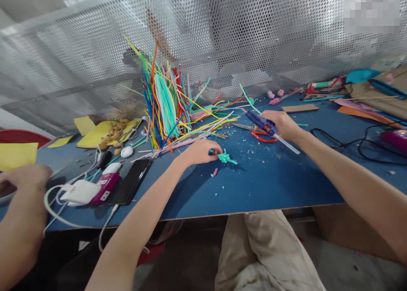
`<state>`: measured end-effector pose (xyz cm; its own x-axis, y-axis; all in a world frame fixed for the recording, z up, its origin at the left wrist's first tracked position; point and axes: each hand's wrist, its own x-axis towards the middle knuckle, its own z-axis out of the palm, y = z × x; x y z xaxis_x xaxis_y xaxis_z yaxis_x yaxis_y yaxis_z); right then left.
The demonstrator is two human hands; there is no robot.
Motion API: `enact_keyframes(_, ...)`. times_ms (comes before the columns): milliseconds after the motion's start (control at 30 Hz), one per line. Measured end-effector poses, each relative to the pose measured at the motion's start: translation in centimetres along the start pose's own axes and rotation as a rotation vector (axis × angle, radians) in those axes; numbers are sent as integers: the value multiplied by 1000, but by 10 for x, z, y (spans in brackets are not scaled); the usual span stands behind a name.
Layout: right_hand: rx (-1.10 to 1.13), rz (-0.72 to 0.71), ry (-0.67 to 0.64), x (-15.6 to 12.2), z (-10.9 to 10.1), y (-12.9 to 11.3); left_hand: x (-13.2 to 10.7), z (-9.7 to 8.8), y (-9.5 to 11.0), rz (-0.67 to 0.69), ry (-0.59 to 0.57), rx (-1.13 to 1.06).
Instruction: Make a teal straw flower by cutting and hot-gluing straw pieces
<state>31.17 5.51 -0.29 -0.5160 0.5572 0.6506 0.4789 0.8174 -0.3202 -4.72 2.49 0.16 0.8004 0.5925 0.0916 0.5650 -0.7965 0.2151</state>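
My left hand (203, 151) is closed, its fingertips pinching a small teal flower-like piece (225, 156) just above the blue table. My right hand (281, 123) wraps round a dark blue glue gun (260, 121), whose nozzle points up and to the left. A translucent glue stick (288, 144) juts from the gun's rear. Under the gun lie scissors (264, 137) with red-orange handles, their blades towards the left. Pink scraps (214, 172) and tiny teal bits rest near my left hand.
A bundle of coloured pipe cleaners (167, 106) stands against the perforated metal screen (241, 41). At left are a black phone (132, 183), a magenta power strip (106, 188) and white cables. Another person's hand (25, 176) is beside yellow paper (19, 155). Black cable (337, 145) lies right.
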Motion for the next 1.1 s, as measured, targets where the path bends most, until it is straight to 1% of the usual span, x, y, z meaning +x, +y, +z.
enact_keyframes(100, 46, -31, -90, 3, 4, -9, 1, 0, 0, 1, -8, 49)
enact_keyframes(233, 98, -12, -112, 5, 6, -18, 0, 2, -2, 46, -13, 47)
enact_keyframes(300, 96, -4, -108, 5, 6, -20, 0, 3, -4, 53, 14, 35)
enact_keyframes(467, 74, -2, -109, 3, 8, -19, 0, 3, -8, -16, 166, 79)
enact_keyframes(633, 91, -13, -120, 3, 8, -19, -2, 5, -13, 37, 424, 198)
enact_keyframes(667, 101, -21, -124, 3, 8, -18, -3, 5, -13, 54, 456, 223)
enact_keyframes(767, 106, -30, -122, 4, 9, -18, -4, 4, -10, 117, 501, 257)
enact_keyframes(833, 90, -4, -124, 5, 10, -18, -4, 3, -7, 148, 532, 246)
enact_keyframes(967, 89, 64, -138, 4, 12, -21, -4, 4, -2, 159, 652, 248)
enact_keyframes(1033, 115, 55, -133, 4, 13, -25, -4, 5, 0, 170, 712, 264)
enact_keyframes(1100, 143, 14, -106, 3, 13, -30, -4, 5, 2, 187, 760, 281)
